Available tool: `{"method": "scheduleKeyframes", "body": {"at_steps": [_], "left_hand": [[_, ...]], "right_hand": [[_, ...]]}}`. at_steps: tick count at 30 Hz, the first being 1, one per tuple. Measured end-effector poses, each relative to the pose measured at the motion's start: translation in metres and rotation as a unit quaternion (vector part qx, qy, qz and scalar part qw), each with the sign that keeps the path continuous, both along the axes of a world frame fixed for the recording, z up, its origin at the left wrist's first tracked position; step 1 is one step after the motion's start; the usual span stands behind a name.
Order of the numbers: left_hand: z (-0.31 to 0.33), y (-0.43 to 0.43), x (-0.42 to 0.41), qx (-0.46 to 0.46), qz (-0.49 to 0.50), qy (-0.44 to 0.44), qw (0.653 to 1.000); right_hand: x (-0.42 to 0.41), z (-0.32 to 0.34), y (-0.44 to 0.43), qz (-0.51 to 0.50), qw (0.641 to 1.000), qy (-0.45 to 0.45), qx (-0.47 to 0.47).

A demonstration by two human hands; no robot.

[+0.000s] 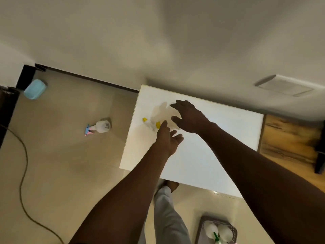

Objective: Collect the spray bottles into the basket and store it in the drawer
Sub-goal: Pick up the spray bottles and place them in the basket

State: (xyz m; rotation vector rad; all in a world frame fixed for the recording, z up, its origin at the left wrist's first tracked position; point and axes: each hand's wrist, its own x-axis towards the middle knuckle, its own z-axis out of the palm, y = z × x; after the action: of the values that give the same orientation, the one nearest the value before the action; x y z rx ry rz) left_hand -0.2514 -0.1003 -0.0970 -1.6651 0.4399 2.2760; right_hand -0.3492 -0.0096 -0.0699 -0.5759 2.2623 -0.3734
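Yellow-capped spray bottle (pixel 150 124) lying on its side on the white surface (pixel 202 155), near the far left corner, partly hidden behind the left hand (pixel 167 140); left grip spread, fingertips just over the bottle's near end, contact not clear enough to tell; right hand (pixel 189 117) above the surface just right of the bottle, fingers splayed wide, holding nothing; shadow of the hands cast on the surface beside the bottle; second spray bottle (pixel 100 127), white with a pink and blue trigger, standing on the tiled floor (pixel 61 164) well left of the surface; grey basket (pixel 233 229) on the floor at the near right, holding at least two white bottles, one with a green trigger (pixel 216 236); blue container (pixel 35 89) on the floor at the far left, by a dark frame; brown cable (pixel 22 182) trailing across the floor on the left; leg in pale trousers (pixel 167 217) and a bare foot (pixel 171 184) at the surface's near edge; wooden furniture (pixel 288 138) just right of the surface.
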Motion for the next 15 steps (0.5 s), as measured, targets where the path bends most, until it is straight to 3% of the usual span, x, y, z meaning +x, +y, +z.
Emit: {"method": "scheduleKeyframes", "body": {"at_steps": [3, 8, 15], "left_hand": [[-0.016, 0.002, -0.01, 0.017, 0.03, 0.017, 0.999], [-0.028, 0.004, -0.008, 0.023, 0.07, 0.026, 0.997], [0.009, 0.006, 0.022, -0.067, 0.004, 0.055, 0.996]], "right_hand": [[-0.006, -0.016, -0.009, 0.028, 0.998, -0.022, 0.045], [0.006, -0.025, -0.004, -0.004, 0.999, -0.012, 0.043], [0.056, 0.002, 0.024, -0.149, 0.986, -0.004, -0.075]]}}
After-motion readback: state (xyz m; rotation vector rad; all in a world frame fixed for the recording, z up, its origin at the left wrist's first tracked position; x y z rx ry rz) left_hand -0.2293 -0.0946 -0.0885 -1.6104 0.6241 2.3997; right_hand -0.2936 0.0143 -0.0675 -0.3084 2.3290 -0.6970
